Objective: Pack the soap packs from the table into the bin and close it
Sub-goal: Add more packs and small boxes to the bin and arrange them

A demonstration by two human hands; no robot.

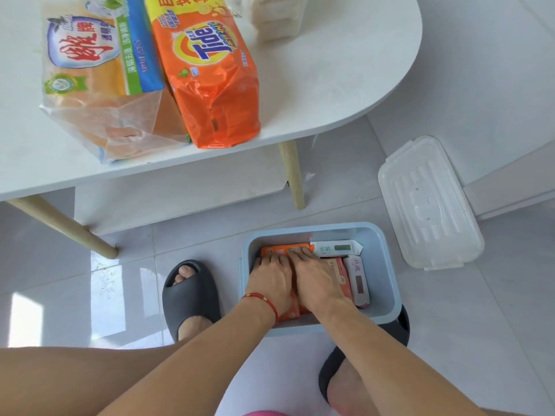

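A light blue bin (381,265) stands open on the floor between my feet. Inside it lie an orange soap pack (282,250), a white-green pack (335,248), a salmon pack (342,276) and a white-pink pack (359,280). My left hand (270,280) and my right hand (315,280) lie flat, side by side, pressing on the orange pack. On the white table (330,70) rest an orange Tide soap pack (207,70), a clear-wrapped yellow soap pack (99,79) and a white pack (270,16) at the back. The bin's translucent lid (429,205) lies on the floor to the right.
The table's wooden legs (292,175) stand just beyond the bin. My feet in dark slippers (190,295) flank the bin on the tiled floor. A white wall base (510,193) runs behind the lid.
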